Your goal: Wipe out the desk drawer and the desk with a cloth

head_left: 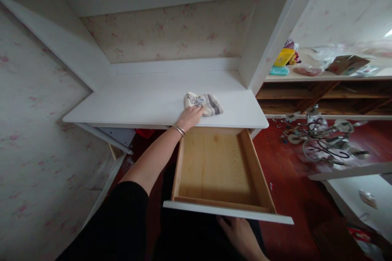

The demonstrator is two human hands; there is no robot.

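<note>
Left hand (pixel 190 116): stretched forward over the counter (pixel 147 100), fingers laid flat on the near-left end of the folded cloth (pixel 203 104); a pressing touch is seen rather than a clear pinch.
Right hand (pixel 241 234): held low under the front panel of the open drawer (pixel 219 167), fingers curled loosely at its underside; whether the panel is actually gripped cannot be told.
Folded cloth: found on the counter near its front edge, just behind the drawer opening and toward its left half.
Long axis: laid left to right, roughly along the counter's front edge, tilted slightly away at the right.
Direction: the cloth is placed directly ahead of the left hand, and well ahead of and above the right hand.
Nearer hand: the left, already touching; the right is kept well apart.
Drawer: pulled out wide, its wooden floor shown bare, directly below and in front of the cloth.
</note>
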